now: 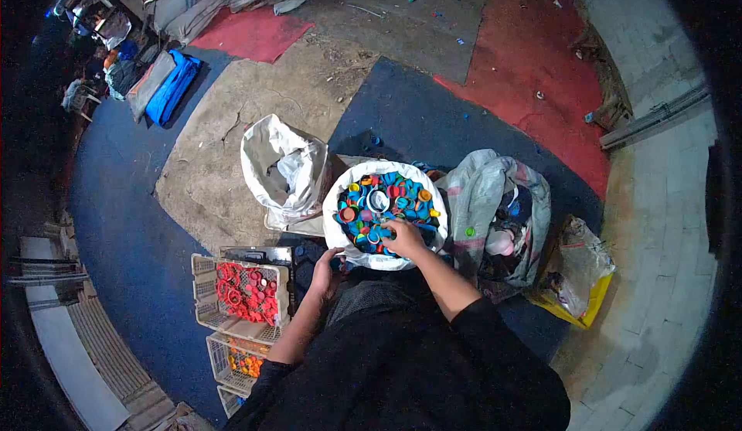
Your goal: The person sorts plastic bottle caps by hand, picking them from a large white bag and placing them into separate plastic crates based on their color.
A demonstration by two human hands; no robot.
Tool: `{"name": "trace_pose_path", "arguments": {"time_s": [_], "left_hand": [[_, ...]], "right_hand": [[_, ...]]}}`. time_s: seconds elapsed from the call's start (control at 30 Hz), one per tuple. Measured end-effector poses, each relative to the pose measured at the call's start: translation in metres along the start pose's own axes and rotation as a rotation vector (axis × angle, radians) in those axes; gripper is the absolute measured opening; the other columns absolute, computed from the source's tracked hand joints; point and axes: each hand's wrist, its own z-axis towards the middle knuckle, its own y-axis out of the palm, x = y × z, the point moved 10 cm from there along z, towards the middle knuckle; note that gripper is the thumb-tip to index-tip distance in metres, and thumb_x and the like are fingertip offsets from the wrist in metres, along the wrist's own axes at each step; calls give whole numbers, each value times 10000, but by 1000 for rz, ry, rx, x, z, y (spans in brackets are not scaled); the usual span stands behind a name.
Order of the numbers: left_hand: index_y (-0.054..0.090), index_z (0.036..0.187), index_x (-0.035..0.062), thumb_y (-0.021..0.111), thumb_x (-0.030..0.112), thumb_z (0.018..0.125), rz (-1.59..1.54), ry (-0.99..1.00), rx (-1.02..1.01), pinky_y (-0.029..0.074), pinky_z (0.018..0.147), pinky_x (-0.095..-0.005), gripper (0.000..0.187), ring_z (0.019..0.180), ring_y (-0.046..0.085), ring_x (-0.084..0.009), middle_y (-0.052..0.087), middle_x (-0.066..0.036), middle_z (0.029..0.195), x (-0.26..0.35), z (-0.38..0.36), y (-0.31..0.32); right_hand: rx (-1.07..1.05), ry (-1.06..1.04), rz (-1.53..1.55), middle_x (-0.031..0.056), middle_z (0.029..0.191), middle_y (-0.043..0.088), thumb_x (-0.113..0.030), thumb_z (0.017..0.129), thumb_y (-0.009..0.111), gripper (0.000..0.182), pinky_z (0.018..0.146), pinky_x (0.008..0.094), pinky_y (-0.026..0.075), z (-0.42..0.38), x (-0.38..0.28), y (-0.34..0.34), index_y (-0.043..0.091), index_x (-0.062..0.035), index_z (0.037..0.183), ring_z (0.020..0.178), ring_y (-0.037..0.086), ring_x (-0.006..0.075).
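Note:
A white woven sack (333, 235) stands open in front of me, filled with plastic bottle caps (398, 191) in mixed colours, mostly blue. My right hand (403, 240) reaches over its near side, fingers drawn together right at the caps; what they pinch is too small to make out. At the sack's near left rim is my left hand (325, 273), its fingers curled in, with something small and dark by the fingertips. A white ring-shaped cap (378, 201) lies on top of the heap near the middle.
Left of me are crates with red caps (247, 290) and orange caps (245, 363). Another white sack (259, 176) stands beyond them. On my right are a grey-white sack (471, 199) and a yellow container (591, 307) with clear plastic. A pale wall (657, 222) runs along the right.

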Motion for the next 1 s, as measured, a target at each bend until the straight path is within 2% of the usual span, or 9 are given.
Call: {"name": "trace_pose_path", "arguments": {"time_s": [0.1, 0.3, 0.43, 0.53, 0.57, 0.63, 0.77, 0.87, 1.0], "left_hand": [[590, 1200, 52, 492, 310, 1000, 14, 6, -23, 465, 711, -330, 341, 725, 529, -156, 554, -34, 867, 2, -1, 6], [577, 1222, 30, 438, 470, 1033, -173, -32, -214, 503, 785, -340, 499, 815, 573, -189, 612, -73, 960, 4, 4, 45], [557, 1254, 3, 394, 562, 1029, -254, -93, -324, 530, 907, -370, 624, 967, 626, -238, 638, -120, 1102, 18, -7, 86], [550, 1286, -2, 350, 584, 1031, -278, -126, -406, 510, 995, -381, 669, 1044, 628, -252, 645, -122, 1151, 24, -9, 114], [550, 1298, -1, 332, 588, 1033, -279, -136, -434, 499, 1024, -383, 681, 1063, 625, -252, 648, -117, 1157, 25, -10, 121], [527, 1307, 9, 366, 611, 1017, -263, -149, -429, 528, 958, -369, 688, 1052, 628, -242, 623, -120, 1188, 20, -1, 120], [534, 1264, 50, 396, 576, 1026, -161, -170, -296, 531, 841, -337, 594, 986, 615, -211, 610, -76, 1120, 7, 8, 105], [555, 1233, 75, 406, 560, 1026, -153, -173, -186, 502, 758, -313, 548, 874, 586, -188, 606, -46, 1021, 1, 11, 83], [551, 1130, 93, 421, 524, 1025, -223, -181, -185, 447, 660, -303, 463, 741, 522, -168, 574, -28, 894, -18, 33, 35]], "right_hand": [[103, -175, -55, 107, 1065, 697, -171, 807, 749, 283, 864, 369, 509, -8, -29, -24, 710, -75, 1070, 968, 668, 257], [-34, 120, 939, 32, 1034, 690, -111, 873, 709, 272, 840, 286, 485, -16, 1, -15, 679, -62, 1138, 963, 620, 105], [-49, 147, 1037, 22, 1015, 682, -120, 864, 725, 243, 834, 269, 483, -24, -20, -28, 656, -56, 1088, 929, 619, 103], [9, -62, 793, 13, 989, 681, -140, 873, 719, 192, 820, 258, 479, -22, -57, -46, 651, -42, 1024, 933, 610, 84], [48, -51, 623, 37, 982, 696, -142, 849, 728, 158, 846, 298, 485, -27, -71, -56, 665, -31, 941, 923, 637, 137], [177, -387, 223, 43, 994, 708, -141, 809, 745, 136, 890, 360, 483, -34, -125, -77, 690, -41, 884, 957, 636, 224], [64, -396, -17, 33, 1098, 664, -190, 826, 742, 150, 906, 399, 487, -38, -123, -43, 749, -94, 941, 1016, 611, 274], [-21, -232, 294, 76, 1050, 657, -210, 873, 713, 184, 872, 399, 508, -26, -101, -37, 748, -60, 974, 991, 634, 296], [54, -130, 54, 124, 1175, 631, -214, 904, 668, 333, 959, 416, 481, -4, -67, -30, 653, -76, 1207, 1122, 608, 325]]}}
